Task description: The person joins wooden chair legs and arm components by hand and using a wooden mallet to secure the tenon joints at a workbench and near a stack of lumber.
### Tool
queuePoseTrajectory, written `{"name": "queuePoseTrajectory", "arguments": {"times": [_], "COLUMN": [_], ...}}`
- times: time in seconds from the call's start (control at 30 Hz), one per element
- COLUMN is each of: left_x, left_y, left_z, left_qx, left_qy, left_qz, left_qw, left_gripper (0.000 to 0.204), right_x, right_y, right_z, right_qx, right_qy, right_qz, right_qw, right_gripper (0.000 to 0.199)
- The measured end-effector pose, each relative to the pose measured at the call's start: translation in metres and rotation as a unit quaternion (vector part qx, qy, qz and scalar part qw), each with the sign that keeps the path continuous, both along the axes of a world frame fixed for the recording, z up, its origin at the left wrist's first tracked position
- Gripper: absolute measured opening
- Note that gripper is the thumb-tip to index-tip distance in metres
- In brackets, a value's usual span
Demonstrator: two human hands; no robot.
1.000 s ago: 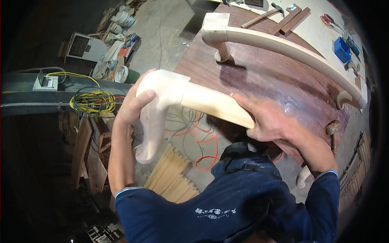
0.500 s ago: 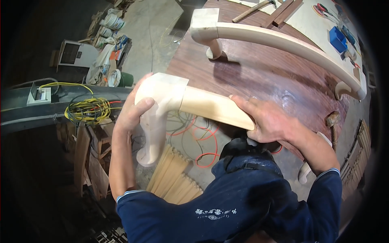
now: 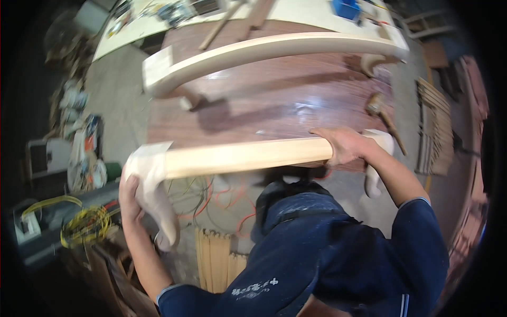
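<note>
I hold a pale wooden leg frame, a straight-looking rail (image 3: 248, 157) with a curved leg at each end, crosswise in front of my body. My left hand (image 3: 129, 198) grips the left curved leg (image 3: 153, 198) just below its square corner block, the thumb on the near side. Around the rail near its right end closes my right hand (image 3: 346, 148), next to the right curved leg (image 3: 374, 177). Beyond it, a similar leg frame with a bowed rail (image 3: 264, 52) stands on the reddish-brown wooden tabletop (image 3: 259, 119).
A mallet (image 3: 376, 105) lies at the tabletop's right side. Wood strips (image 3: 259, 18) and a blue box (image 3: 347, 9) are at the back. Red hoses (image 3: 243, 224) and stacked wooden pieces (image 3: 214, 253) are on the floor; a yellow cable coil (image 3: 87, 227) is at left.
The held leg frame has turned from a slant to nearly level across me, its right leg now in fuller view. My left hand sits lower beside the corner block. The whole view has swung right.
</note>
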State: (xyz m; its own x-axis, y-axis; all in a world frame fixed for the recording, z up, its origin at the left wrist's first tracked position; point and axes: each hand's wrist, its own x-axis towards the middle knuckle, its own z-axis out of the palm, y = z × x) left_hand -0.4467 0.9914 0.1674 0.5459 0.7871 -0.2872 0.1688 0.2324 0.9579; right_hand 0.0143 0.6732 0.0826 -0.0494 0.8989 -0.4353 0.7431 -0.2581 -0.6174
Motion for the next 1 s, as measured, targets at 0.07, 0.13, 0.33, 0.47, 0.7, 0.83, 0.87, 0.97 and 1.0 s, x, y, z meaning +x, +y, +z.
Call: {"name": "queuePoseTrajectory", "arguments": {"times": [0.07,0.13,0.33,0.47,0.7,0.83,0.87,0.97,1.0], "left_x": [0.002,-0.005,-0.085,-0.047,0.009,0.025,0.026,0.024,0.022], "left_y": [0.0,0.008,0.07,0.077,0.077,0.074,0.073,0.069,0.067], "left_z": [-0.016,-0.034,-0.096,-0.085,-0.098,-0.124,-0.132,-0.159,-0.169], "left_qx": [-0.021,-0.038,-0.004,-0.048,-0.078,-0.061,-0.061,-0.091,-0.093], "left_qy": [-0.002,-0.013,-0.063,-0.158,-0.197,-0.171,-0.174,-0.158,-0.158], "left_qz": [-0.005,-0.017,-0.002,-0.002,0.078,0.088,0.088,0.085,0.084], "left_qw": [1.0,0.999,0.998,0.986,0.974,0.979,0.979,0.98,0.979], "left_gripper": [0.076,0.072,0.069,0.084,0.093,0.091,0.091,0.089,0.088], "right_x": [0.013,0.008,-0.01,-0.014,-0.019,-0.029,-0.031,-0.039,-0.042], "right_y": [-0.032,-0.038,-0.067,-0.085,-0.096,-0.096,-0.096,-0.096,-0.097], "right_z": [-0.001,0.004,0.043,0.081,0.075,0.035,0.03,0.019,0.02], "right_qx": [-0.053,-0.104,0.007,0.047,0.24,0.285,0.286,0.285,0.286], "right_qy": [-0.038,-0.08,-0.124,-0.179,-0.286,-0.382,-0.384,-0.394,-0.396], "right_qz": [-0.049,-0.034,-0.069,-0.115,-0.139,-0.153,-0.153,-0.157,-0.155], "right_qw": [0.997,0.991,0.99,0.976,0.917,0.866,0.865,0.859,0.859], "right_gripper": [0.083,0.061,0.036,0.029,0.022,0.011,0.011,0.006,0.006]}}
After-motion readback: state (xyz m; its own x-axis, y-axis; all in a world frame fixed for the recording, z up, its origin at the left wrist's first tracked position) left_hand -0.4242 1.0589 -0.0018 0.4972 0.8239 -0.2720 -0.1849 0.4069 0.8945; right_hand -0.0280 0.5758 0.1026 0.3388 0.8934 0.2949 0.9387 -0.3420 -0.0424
